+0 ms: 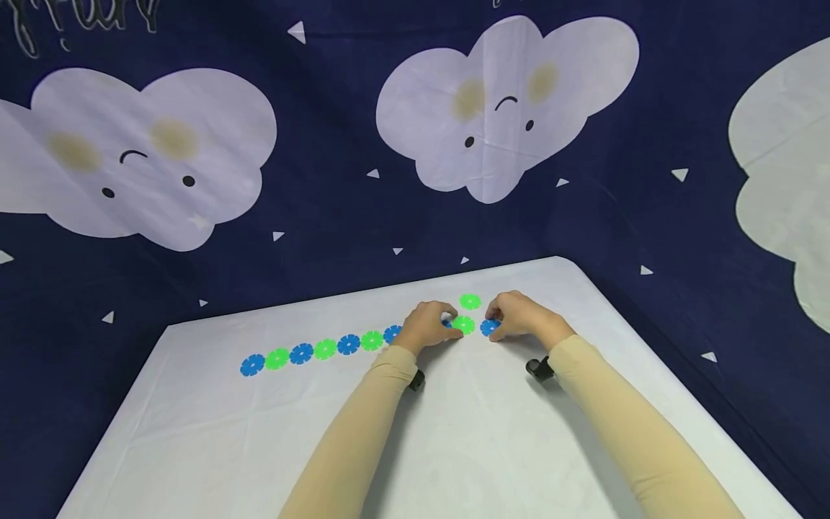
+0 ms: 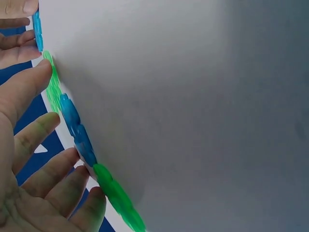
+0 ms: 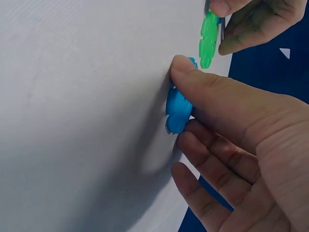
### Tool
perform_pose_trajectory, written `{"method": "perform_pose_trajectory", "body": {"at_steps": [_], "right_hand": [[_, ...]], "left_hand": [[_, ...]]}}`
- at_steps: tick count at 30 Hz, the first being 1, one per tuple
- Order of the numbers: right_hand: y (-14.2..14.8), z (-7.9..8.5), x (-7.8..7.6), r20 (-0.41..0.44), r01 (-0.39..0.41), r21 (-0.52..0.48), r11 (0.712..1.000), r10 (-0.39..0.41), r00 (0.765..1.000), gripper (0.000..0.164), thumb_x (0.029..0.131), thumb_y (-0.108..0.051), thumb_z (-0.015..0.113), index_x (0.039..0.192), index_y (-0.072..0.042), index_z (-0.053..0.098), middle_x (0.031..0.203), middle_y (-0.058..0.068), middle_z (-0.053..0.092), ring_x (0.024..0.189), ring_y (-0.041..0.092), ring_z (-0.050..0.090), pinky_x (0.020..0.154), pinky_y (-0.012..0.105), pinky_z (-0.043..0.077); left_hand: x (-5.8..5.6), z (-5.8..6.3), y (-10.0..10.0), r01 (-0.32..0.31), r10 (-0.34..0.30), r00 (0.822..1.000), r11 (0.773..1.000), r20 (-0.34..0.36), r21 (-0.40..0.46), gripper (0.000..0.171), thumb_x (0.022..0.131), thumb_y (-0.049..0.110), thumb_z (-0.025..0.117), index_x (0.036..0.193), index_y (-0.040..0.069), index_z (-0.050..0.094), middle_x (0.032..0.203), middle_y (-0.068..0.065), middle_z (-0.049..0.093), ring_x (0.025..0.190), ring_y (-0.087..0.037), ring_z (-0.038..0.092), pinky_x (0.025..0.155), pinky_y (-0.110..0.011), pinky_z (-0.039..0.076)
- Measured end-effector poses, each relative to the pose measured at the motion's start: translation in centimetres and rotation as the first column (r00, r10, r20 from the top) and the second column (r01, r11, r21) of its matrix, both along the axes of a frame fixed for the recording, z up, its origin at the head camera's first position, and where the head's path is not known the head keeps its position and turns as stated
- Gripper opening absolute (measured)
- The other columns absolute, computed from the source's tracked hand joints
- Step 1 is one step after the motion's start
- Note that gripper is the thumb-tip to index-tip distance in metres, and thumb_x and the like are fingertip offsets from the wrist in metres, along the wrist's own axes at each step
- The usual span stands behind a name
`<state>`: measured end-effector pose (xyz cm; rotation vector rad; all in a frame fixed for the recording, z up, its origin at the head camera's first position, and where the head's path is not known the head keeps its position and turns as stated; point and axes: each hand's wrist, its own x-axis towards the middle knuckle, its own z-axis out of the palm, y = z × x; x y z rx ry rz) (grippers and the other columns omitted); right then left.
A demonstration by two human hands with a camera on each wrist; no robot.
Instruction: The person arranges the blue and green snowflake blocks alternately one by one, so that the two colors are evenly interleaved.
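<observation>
A slightly slanting row of notched plastic snowflake discs (image 1: pixel 301 353), blue and green by turns, lies on the white table. My left hand (image 1: pixel 424 326) covers part of the row and pinches the green disc (image 1: pixel 463 326) at its right end between thumb and forefinger. Just to the right, my right hand (image 1: pixel 521 316) holds a separate blue disc (image 3: pixel 178 107) by its edges, with the thumb on the near side. A small gap parts this blue disc from the green one. Beyond both hands lies a loose green disc (image 1: pixel 470 301).
The white-covered table (image 1: pixel 214 440) has a rounded far right corner. Behind it hangs a dark blue cloth (image 1: pixel 331 209) printed with white clouds and small triangles. A small black device (image 1: pixel 540 370) sits by the right wrist, and another (image 1: pixel 417 380) by the left.
</observation>
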<state>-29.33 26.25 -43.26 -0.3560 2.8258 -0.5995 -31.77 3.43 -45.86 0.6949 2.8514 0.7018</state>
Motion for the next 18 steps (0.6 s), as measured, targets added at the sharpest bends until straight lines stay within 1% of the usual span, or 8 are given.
{"method": "perform_pose_trajectory", "body": {"at_steps": [8, 12, 18], "right_hand": [[-0.16, 0.23, -0.28, 0.033, 0.003, 0.022, 1.0, -0.003, 0.999, 0.033, 0.084, -0.018, 0.092, 0.111, -0.006, 0.078, 0.106, 0.007, 0.074, 0.096, 0.021, 0.064, 0.095, 0.042, 0.057], [-0.1, 0.43, -0.42, 0.053, 0.013, 0.026, 1.0, -0.014, 0.998, 0.034, 0.083, -0.018, 0.092, 0.11, -0.006, 0.076, 0.106, 0.007, 0.072, 0.096, 0.022, 0.062, 0.095, 0.042, 0.055], [-0.47, 0.74, -0.55, 0.07, 0.033, 0.07, 0.997, -0.038, 0.997, 0.037, 0.082, -0.021, 0.093, 0.108, -0.005, 0.073, 0.105, 0.008, 0.07, 0.096, 0.023, 0.061, 0.093, 0.042, 0.055]], "left_hand": [[0.32, 0.13, 0.66, -0.009, 0.008, 1.0, 1.0, -0.021, -0.026, 0.05, 0.089, 0.036, 0.089, 0.133, 0.015, 0.077, 0.138, -0.004, 0.075, 0.132, -0.028, 0.068, 0.111, -0.045, 0.057], [0.37, 0.4, 0.83, -0.011, 0.01, 1.0, 0.999, -0.024, -0.038, 0.05, 0.089, 0.035, 0.09, 0.133, 0.014, 0.077, 0.137, -0.004, 0.076, 0.13, -0.028, 0.069, 0.11, -0.044, 0.058], [0.44, 0.56, 0.68, -0.021, 0.02, 1.0, 0.999, -0.018, -0.044, 0.05, 0.089, 0.035, 0.09, 0.132, 0.015, 0.077, 0.137, -0.005, 0.076, 0.13, -0.029, 0.069, 0.11, -0.044, 0.058]]}}
